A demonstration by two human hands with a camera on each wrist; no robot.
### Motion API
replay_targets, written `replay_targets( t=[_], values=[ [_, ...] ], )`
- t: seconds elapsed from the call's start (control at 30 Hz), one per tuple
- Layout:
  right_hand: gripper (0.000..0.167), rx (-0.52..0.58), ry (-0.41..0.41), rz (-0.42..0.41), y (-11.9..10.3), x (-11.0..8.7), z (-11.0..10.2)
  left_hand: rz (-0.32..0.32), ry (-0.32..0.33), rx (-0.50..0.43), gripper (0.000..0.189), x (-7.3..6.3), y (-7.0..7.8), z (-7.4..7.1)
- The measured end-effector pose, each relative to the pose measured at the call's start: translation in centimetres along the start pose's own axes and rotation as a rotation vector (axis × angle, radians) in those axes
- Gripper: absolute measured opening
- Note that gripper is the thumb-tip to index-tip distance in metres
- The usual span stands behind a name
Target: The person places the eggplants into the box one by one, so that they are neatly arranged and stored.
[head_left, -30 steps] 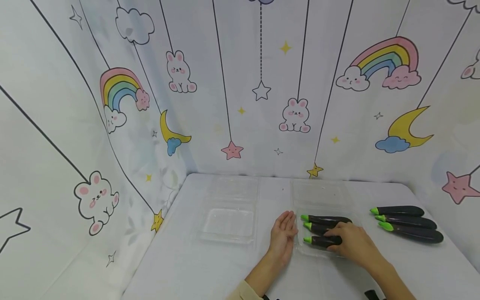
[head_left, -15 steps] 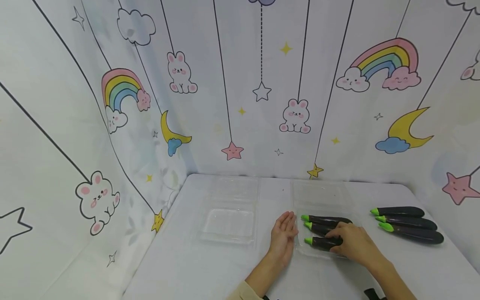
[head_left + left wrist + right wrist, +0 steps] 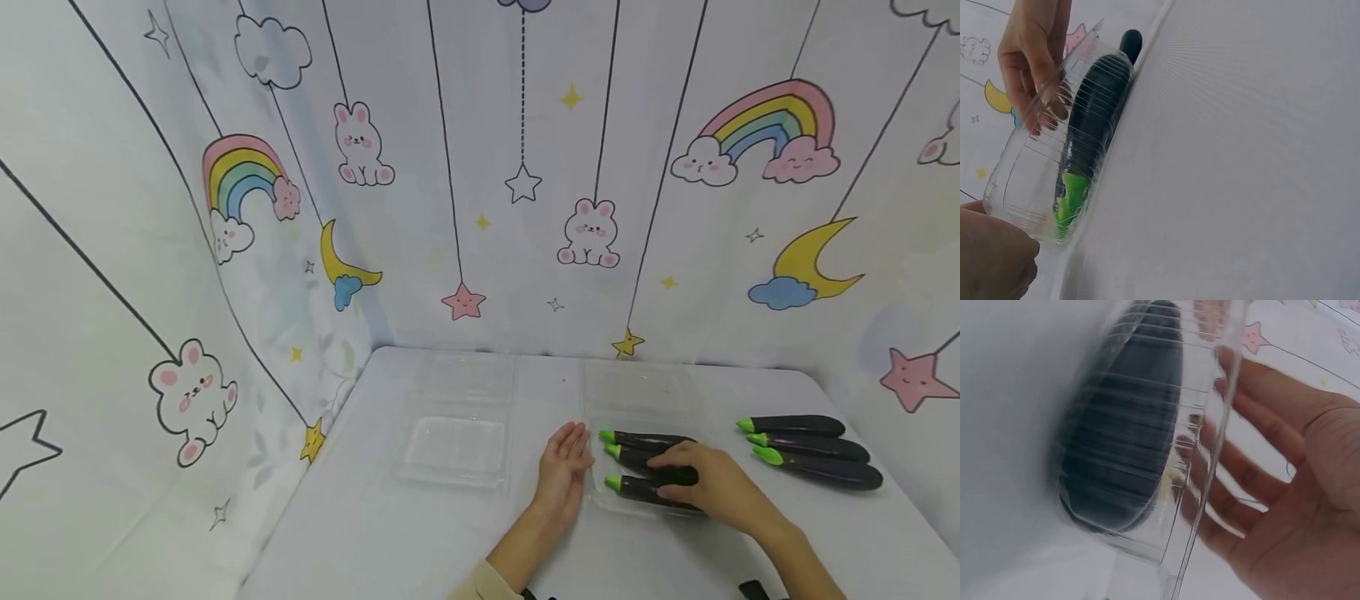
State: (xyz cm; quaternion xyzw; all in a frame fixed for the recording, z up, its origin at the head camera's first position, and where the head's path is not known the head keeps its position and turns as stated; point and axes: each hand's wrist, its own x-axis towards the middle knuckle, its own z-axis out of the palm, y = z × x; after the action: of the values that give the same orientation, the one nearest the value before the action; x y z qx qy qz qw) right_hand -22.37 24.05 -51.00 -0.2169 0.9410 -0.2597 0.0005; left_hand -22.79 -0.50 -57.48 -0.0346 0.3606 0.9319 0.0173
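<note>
Three dark eggplants with green stems lie side by side in a clear plastic clamshell box (image 3: 622,507): a back one (image 3: 637,437), a middle one (image 3: 636,458) and a front one (image 3: 641,489). My left hand (image 3: 561,479) rests with straight fingers along the box's left side. Over the right part of the box is my right hand (image 3: 720,487), its fingers loosely bent and spread above the front eggplant. In the right wrist view, those fingers (image 3: 1241,469) reach over the rim, apart from the eggplant (image 3: 1122,425) seen through the wall. The right hand covers some eggplant ends.
Three more eggplants (image 3: 817,450) lie on the white table at the right. A second clear clamshell box (image 3: 453,479), lid folded back, stands to the left. The right box's lid (image 3: 637,387) lies folded back too. A patterned cloth (image 3: 420,208) hangs behind.
My right hand has let go of the front eggplant and shifted slightly right, its fingers spreading. More of that eggplant shows now. The left hand stays by the box.
</note>
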Motion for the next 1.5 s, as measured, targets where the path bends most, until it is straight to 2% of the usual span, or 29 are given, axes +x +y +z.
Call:
replay_targets(
  t=[0.1, 0.2, 0.37, 0.47, 0.57, 0.73, 0.87, 0.97, 1.07, 1.2, 1.33, 1.43, 1.5],
  values=[
    [0.037, 0.016, 0.094, -0.059, 0.6, -0.1, -0.5, -0.008, 0.012, 0.030, 0.068, 0.3, 0.0, 0.3],
    [0.034, 0.022, 0.202, -0.076, 1.4, -0.1, -1.0, -0.009, 0.022, 0.114, 0.066, 0.9, 0.4, 0.9],
    [0.032, 0.120, 0.348, -0.047, 2.8, 0.1, -2.2, 0.002, 0.025, 0.271, 0.065, 2.5, 1.6, 2.0],
    [0.034, 0.153, 0.437, -0.026, 3.7, 0.3, -2.6, 0.011, 0.031, 0.289, 0.064, 3.6, 2.3, 2.4],
    [0.039, 0.175, 0.492, 0.035, 4.6, 0.6, -3.0, 0.027, 0.029, 0.292, 0.065, 4.6, 2.7, 2.5],
    [0.054, 0.260, 0.466, 0.131, 6.0, 1.6, -3.3, 0.058, 0.028, 0.312, 0.067, 6.3, 3.1, 2.4],
    [0.063, 0.335, 0.434, 0.190, 6.9, 2.7, -3.6, 0.072, 0.033, 0.294, 0.069, 7.5, 3.1, 2.1],
    [0.065, 0.391, 0.387, 0.233, 7.7, 3.4, -3.8, 0.059, 0.028, 0.261, 0.071, 8.2, 2.7, 2.0],
    [0.067, 0.475, 0.306, 0.262, 8.7, 3.8, -3.9, 0.032, 0.020, 0.212, 0.073, 8.9, 2.2, 2.0],
    [0.073, 0.738, 0.192, 0.261, 10.2, 4.2, -3.7, 0.006, 0.011, 0.115, 0.073, 9.9, 1.6, 1.8],
    [0.078, 1.033, 0.121, 0.253, 11.5, 4.8, -3.3, -0.009, -0.002, 0.039, 0.074, 10.6, 1.1, 1.4],
    [0.075, 1.130, 0.065, 0.252, 12.3, 5.0, -2.9, -0.020, -0.008, 0.024, 0.076, 10.7, 0.8, 1.5],
    [0.074, 1.146, 0.028, 0.247, 12.7, 5.1, -2.7, -0.028, -0.003, 0.011, 0.077, 10.9, 0.6, 1.6]
  ],
)
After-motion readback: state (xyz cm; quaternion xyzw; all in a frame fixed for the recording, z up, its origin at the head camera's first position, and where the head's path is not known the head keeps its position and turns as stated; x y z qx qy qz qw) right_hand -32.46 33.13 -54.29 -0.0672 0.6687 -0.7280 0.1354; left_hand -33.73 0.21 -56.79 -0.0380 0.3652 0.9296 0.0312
